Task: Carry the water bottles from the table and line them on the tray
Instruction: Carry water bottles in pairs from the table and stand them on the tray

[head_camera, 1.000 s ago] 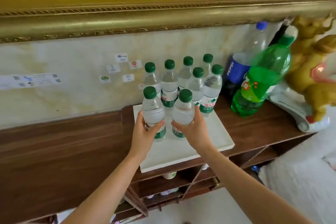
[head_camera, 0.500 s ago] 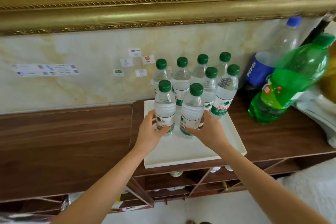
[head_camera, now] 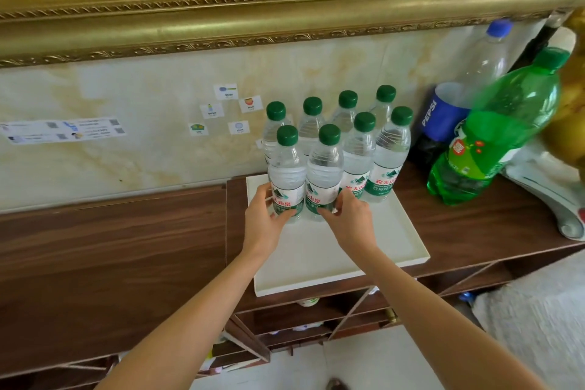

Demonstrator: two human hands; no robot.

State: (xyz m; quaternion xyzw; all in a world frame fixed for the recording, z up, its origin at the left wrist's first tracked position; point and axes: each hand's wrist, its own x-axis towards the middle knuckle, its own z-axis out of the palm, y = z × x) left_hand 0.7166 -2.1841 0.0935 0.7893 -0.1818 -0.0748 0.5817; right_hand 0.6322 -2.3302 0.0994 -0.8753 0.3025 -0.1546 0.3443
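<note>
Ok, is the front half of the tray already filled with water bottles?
No: the water bottles stand grouped at the back of the tray, and its front half lies bare.

Both arms outstretched — left hand, right hand close together, fingers curled, gripping.

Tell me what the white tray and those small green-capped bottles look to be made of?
The white tray looks like matte plastic, maybe melamine: even off-white, thin raised rim, no gloss. The water bottles look like thin clear plastic, with ribbed see-through walls, printed wrap labels and opaque green screw caps.
</note>
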